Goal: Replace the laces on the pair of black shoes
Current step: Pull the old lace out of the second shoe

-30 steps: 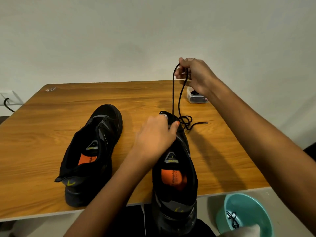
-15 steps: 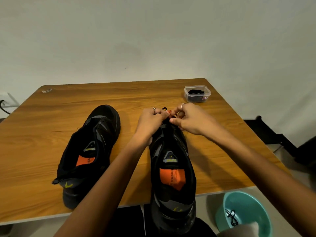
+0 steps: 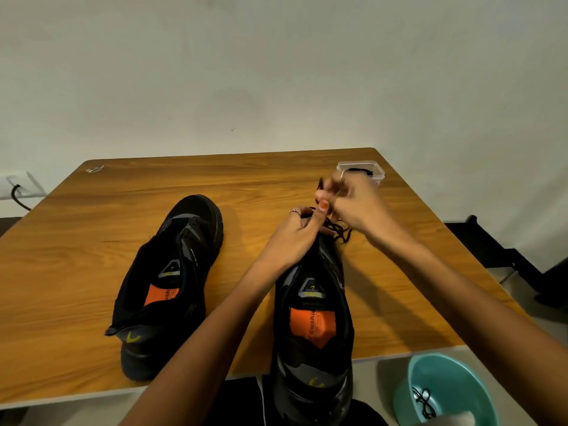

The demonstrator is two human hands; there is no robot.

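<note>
Two black shoes with orange insoles lie on the wooden table (image 3: 92, 229). The left shoe (image 3: 172, 281) sits unlaced, toe pointing away. The right shoe (image 3: 313, 327) overhangs the table's near edge. My left hand (image 3: 292, 238) grips the toe end of the right shoe, thumb up. My right hand (image 3: 353, 201), blurred, pinches a black lace (image 3: 338, 232) just above the toe. Loose loops of the lace lie on the table beside the toe.
A small clear plastic box (image 3: 373, 173) with dark contents stands at the table's far right corner, partly behind my right hand. A teal bowl (image 3: 445, 382) holding a black lace sits below the near right edge. A wall socket with a cable (image 3: 17, 189) is at the left.
A second ago my right hand held the lace high above the shoe, then dropped to the toe beside my left hand. Now it has lifted slightly up and right with the lace.
</note>
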